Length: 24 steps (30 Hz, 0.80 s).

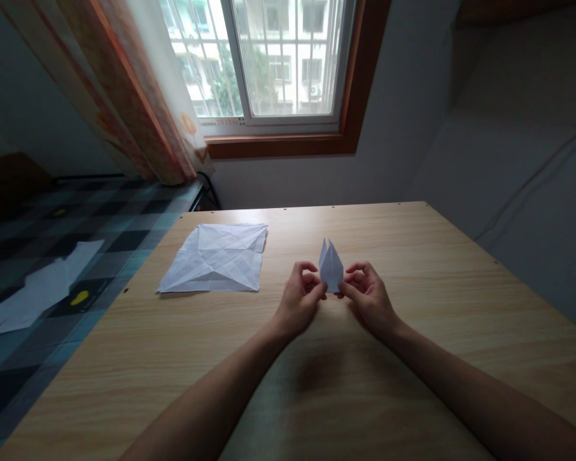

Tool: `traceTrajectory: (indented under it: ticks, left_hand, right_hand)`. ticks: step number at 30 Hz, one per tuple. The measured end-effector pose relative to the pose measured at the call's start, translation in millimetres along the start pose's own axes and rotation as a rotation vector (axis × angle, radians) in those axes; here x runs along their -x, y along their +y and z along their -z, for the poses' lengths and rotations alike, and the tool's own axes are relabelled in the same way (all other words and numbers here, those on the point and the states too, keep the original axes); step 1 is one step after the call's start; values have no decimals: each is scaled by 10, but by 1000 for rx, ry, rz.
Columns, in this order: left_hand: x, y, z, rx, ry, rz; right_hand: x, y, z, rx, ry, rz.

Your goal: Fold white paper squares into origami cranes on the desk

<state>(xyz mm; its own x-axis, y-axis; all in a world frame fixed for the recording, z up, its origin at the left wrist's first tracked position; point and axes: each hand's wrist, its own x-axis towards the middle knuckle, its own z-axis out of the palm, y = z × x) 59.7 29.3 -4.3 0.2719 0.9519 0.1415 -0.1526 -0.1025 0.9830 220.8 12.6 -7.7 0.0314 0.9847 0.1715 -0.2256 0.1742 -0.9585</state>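
Between my two hands a small piece of folded white paper (331, 269) is held up above the table, its two narrow points upward with a slit between them. My left hand (303, 296) pinches its lower left corner between thumb and fingers. On the other side, my right hand (367, 296) grips the lower right corner the same way. Some fingertips are hidden behind the paper. To the left of my hands lies a creased, unfolded white paper sheet (221, 256), flat, with what look like more sheets under it.
The wooden table (436, 288) stretches out around my hands. At left, a bed with a checked cover (139, 240) holds loose white paper (43, 291). Behind the table are a window (288, 64) and an orange patterned curtain (120, 83).
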Motion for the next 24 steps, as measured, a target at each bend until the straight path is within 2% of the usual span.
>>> traceTrajectory:
  ticks: [3,8,13,16,19,24]
  left_hand:
    - [13,-11,-5,-43,33,-47]
    - [4,54,14,-153,-21,-55]
    - [-20,107,54,-176,-51,-130]
    - [-30,50,44,-209,-25,-124]
    - [-31,-35,21,-171,18,-86]
    - [-10,-88,14,-159,30,-101]
  right_hand:
    - [-1,-7,-9,16,-8,-7]
    - [-34,61,60,92,-16,1]
    - [-46,96,120,107,-30,45]
    - [-34,99,97,120,-42,15]
    - [-23,126,57,43,-4,-14]
    - [1,155,18,-16,8,9]
